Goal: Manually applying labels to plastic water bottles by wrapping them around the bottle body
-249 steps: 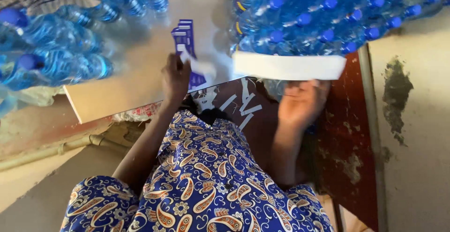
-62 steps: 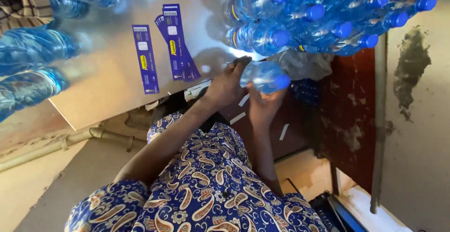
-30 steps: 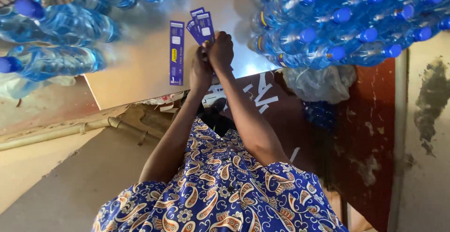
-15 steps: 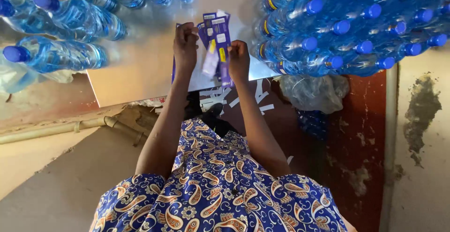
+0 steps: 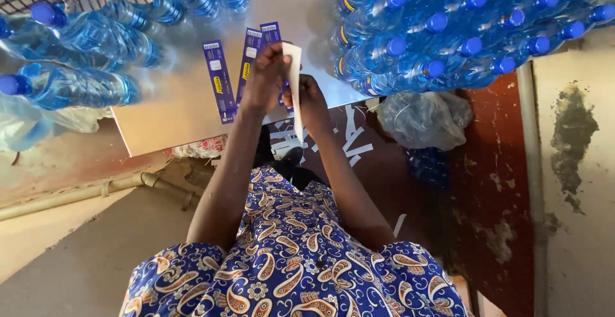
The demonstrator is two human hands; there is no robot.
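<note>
Both my hands meet over the near edge of a pale table. My left hand and my right hand pinch a long white paper strip that hangs down between them. I cannot tell whether it is a label's back or its backing. One purple label lies flat on the table left of my hands. Two more purple labels stick out from behind my left hand. My blue patterned dress fills the bottom.
Water bottles with blue caps are piled at the right and lie on the left of the table. White paper strips litter the dark floor below. A crumpled plastic bag sits under the right pile. A pipe runs along the left.
Half a second ago my hands held a fan of purple labels. Now those labels lie on the table and a white strip is stretched between my hands.
</note>
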